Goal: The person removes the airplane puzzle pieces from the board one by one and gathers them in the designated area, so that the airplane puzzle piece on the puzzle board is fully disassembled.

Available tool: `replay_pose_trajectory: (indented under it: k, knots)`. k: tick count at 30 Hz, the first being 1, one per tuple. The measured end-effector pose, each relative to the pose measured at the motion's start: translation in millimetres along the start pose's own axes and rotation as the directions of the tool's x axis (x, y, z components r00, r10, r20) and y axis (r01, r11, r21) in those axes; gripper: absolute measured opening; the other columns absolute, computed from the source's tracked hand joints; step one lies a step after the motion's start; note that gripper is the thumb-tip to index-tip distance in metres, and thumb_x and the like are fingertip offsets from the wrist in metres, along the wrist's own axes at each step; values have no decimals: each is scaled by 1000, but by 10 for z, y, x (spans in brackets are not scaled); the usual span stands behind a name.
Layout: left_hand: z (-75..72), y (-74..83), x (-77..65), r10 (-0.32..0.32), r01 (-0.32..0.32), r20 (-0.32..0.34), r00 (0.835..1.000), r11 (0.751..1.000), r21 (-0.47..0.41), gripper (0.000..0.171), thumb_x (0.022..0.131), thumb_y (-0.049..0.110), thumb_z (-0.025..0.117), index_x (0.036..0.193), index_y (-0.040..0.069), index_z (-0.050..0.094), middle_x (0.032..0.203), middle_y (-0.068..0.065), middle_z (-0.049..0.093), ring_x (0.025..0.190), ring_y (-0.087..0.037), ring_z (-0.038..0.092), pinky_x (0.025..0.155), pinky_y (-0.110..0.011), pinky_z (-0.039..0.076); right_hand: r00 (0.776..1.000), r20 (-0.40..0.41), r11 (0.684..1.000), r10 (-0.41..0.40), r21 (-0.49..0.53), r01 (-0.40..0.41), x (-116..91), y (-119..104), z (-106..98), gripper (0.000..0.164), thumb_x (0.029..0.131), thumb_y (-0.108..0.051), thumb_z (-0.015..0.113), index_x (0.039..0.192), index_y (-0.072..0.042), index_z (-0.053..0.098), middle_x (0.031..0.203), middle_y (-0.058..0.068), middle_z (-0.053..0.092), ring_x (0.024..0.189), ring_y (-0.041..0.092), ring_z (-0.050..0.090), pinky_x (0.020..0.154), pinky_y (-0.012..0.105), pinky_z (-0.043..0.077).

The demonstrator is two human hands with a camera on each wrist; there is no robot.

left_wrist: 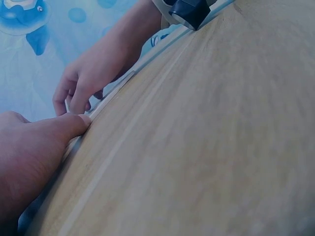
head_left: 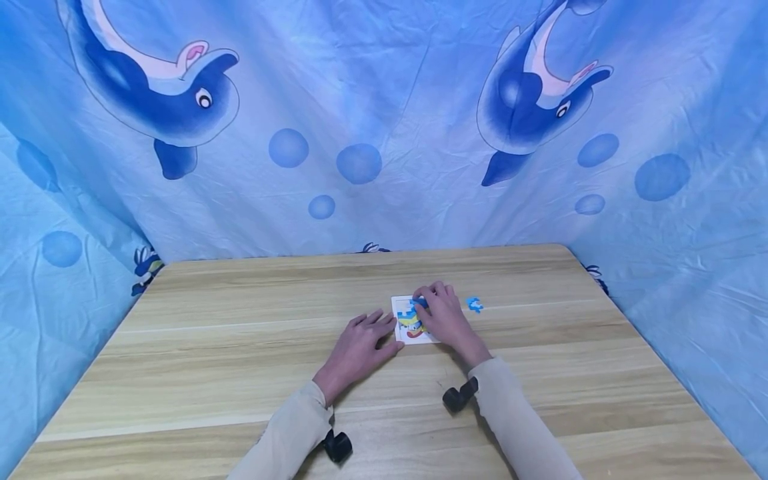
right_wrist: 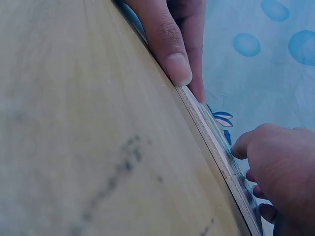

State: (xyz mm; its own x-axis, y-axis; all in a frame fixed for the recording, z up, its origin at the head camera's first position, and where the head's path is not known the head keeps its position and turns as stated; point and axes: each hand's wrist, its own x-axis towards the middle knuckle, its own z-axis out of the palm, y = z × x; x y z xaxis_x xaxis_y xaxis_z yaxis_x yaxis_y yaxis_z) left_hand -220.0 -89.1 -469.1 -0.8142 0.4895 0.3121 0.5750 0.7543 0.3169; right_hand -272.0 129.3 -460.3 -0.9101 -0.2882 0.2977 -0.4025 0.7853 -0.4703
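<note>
A small white-framed jigsaw puzzle board (head_left: 420,339) lies on the table, with a blue, yellow and red picture partly filled in. My left hand (head_left: 360,347) rests at its left side, fingers spread and fairly straight, thumb at the near left corner. The left thumb (right_wrist: 172,54) also shows against the board's edge in the right wrist view. Over the board's far right part, my right hand (head_left: 444,317) pinches a blue puzzle piece (head_left: 423,303) between thumb and bent fingers, close over the picture. The right palm and wrist cover the board's right side.
Another blue and white puzzle piece (head_left: 475,304) lies on the table to the right of the board. The wooden table (head_left: 240,373) reaches back to a blue dolphin-print cloth (head_left: 384,200). A black camera (head_left: 459,397) sits on each wrist.
</note>
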Motion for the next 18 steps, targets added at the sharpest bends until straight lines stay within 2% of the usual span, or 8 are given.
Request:
replay_pose_trajectory:
  k: [12, 18]
  knots:
    - [-27, 41, 2, 5, -5, -10, 1000, 1000, -5, 55, 101, 45, 65, 137, 3, 66, 141, -10, 63, 138, -33, 52, 113, -55, 40, 999, 0, 999, 36, 9, -36, 37, -19, 26, 16, 101, -19, 66, 115, -10, 66, 120, 14, 53, 107, 32, 43, 86, 45, 40]
    - [-25, 43, -6, 4, -4, -14, 1000, 1000, 0, 54, 101, 44, 66, 137, 3, 66, 140, -10, 63, 138, -33, 52, 112, -55, 41, 999, -2, 999, 35, 26, -35, 42, -36, 26, 10, 100, -19, 68, 106, -10, 65, 117, 14, 53, 106, 33, 43, 86, 46, 40]
